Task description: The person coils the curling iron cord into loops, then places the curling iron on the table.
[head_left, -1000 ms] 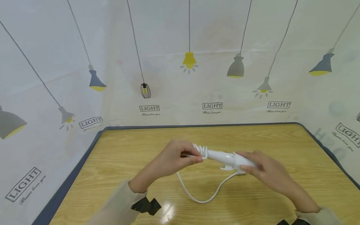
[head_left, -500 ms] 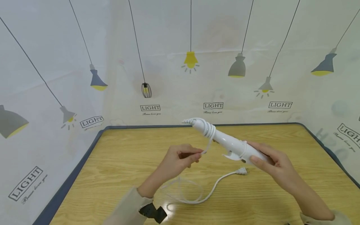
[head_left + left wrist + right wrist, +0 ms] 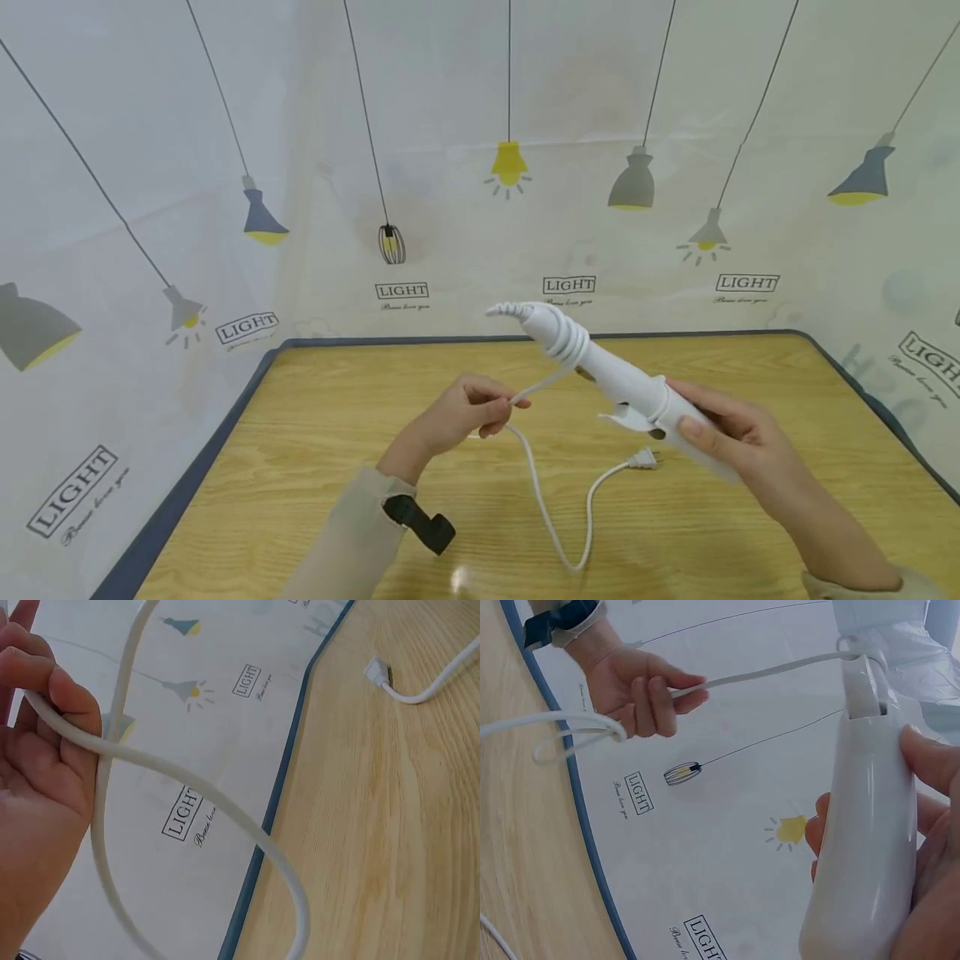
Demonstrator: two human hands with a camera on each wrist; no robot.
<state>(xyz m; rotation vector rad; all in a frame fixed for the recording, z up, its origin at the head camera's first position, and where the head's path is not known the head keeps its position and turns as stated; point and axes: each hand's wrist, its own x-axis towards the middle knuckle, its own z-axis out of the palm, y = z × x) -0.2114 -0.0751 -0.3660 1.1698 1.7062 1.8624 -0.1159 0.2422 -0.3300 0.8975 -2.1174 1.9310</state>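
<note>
Head view shows my right hand (image 3: 753, 442) curled round the white appliance (image 3: 626, 379) above the tabletop (image 3: 675, 533), my left hand (image 3: 461, 408) pinching its cord (image 3: 542, 386), and the work seemingly partway, several turns circling the narrow end (image 3: 534, 320), the length toward the plug (image 3: 642, 459) loose.

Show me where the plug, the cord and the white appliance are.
Plug (image 3: 642, 458): head view, on its white body.
Cord (image 3: 225, 804): left wrist view, on a curved stretch.
White appliance (image 3: 864, 832): right wrist view, on its smooth casing.
</note>
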